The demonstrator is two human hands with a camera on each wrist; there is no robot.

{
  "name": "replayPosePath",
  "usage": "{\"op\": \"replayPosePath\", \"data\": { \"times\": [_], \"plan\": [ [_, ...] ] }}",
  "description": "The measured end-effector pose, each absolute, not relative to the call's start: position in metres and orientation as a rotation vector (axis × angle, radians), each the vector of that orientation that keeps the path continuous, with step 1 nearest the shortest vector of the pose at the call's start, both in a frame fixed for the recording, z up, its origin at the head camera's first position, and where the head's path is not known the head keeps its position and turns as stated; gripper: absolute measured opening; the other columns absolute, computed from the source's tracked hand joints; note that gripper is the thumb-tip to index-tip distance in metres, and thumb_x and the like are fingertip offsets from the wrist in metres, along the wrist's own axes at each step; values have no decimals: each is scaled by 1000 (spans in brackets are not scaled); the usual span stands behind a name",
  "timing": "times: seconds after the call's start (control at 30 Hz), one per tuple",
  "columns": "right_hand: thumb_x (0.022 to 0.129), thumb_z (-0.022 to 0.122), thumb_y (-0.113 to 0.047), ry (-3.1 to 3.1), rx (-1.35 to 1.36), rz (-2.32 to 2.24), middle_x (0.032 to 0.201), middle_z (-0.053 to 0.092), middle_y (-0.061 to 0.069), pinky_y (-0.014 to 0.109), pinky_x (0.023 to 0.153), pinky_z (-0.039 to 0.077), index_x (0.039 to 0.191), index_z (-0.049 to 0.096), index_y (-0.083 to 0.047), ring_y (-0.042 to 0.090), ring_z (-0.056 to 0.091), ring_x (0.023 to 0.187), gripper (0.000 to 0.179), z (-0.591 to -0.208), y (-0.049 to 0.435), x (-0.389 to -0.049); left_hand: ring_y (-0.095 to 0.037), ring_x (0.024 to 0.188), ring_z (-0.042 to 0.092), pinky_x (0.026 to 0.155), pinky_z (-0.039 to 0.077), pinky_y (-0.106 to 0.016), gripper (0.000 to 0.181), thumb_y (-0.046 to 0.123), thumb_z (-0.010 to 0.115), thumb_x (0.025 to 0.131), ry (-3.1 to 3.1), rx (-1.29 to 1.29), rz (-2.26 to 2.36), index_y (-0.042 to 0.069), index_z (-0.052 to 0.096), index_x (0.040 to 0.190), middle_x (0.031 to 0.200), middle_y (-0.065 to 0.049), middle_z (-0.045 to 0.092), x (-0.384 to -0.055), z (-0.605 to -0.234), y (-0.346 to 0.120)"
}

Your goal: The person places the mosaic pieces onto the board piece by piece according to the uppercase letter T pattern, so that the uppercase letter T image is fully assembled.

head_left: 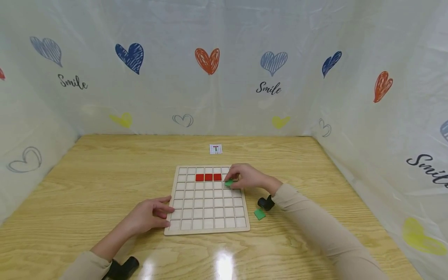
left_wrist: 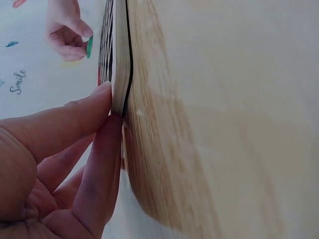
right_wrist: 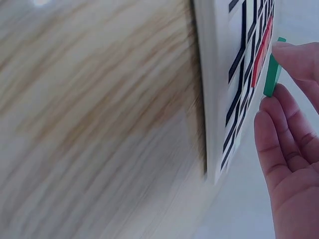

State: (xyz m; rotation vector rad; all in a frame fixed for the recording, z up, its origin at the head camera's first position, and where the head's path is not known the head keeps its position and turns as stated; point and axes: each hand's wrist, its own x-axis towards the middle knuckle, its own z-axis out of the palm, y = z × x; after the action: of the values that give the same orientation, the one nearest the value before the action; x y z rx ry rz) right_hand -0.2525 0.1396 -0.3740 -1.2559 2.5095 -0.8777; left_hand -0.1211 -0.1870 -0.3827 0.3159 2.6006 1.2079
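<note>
My left hand [head_left: 152, 214] is at the left edge of a pale wooden grid board [head_left: 196, 232]. In the left wrist view, thumb and a finger pinch the board's rim [left_wrist: 121, 59]. Above the board's upper right part, my right hand [head_left: 247, 177] holds a green square tile [right_wrist: 272, 72] between thumb and fingertips. The tile is tilted, close over the squares in the head view. Three red square tiles [head_left: 208, 177] lie side by side in the second row from the far edge. The other squares in sight are bare wood.
Another green tile [head_left: 259, 214] lies on the table right of the board, beside the black wrist device [head_left: 266, 203]. Behind the board lies a small card [head_left: 216, 149] printed with a grid and a red and green T shape. Pale curtains [head_left: 231, 105] with hearts surround the wooden table [head_left: 105, 175].
</note>
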Motion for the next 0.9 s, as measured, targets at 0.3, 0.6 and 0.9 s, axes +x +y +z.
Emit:
{"op": "replayPosePath", "data": {
  "times": [0.3, 0.6, 0.9],
  "plan": [
    [79, 73, -5, 2486, -1274, -877, 88, 59, -1, 24, 74, 46, 96, 72, -6, 14, 52, 80, 17, -374, 125, -254, -14, 83, 60, 68, 50, -25, 34, 8, 80, 70, 2599, 313, 1208, 1, 71, 102, 136, -23, 44, -122, -383, -186],
    [80, 72, -4, 2457, -1338, -869, 88, 59, -1, 21, 75, 46, 97, 72, -6, 11, 54, 81, 17, -376, 107, -255, -14, 83, 60, 68, 50, -25, 32, 6, 80, 70, 2606, 248, 1205, 3, 72, 101, 136, -22, 45, -120, -382, -184],
    [80, 72, -4, 2421, -1375, -843, 92, 60, 2, 20, 76, 45, 97, 71, -4, 11, 53, 83, 17, -378, 95, -257, -15, 84, 61, 68, 50, -26, 34, 7, 80, 70, 2604, 290, 1196, 1, 71, 103, 137, -23, 43, -121, -381, -185]
  ]
}}
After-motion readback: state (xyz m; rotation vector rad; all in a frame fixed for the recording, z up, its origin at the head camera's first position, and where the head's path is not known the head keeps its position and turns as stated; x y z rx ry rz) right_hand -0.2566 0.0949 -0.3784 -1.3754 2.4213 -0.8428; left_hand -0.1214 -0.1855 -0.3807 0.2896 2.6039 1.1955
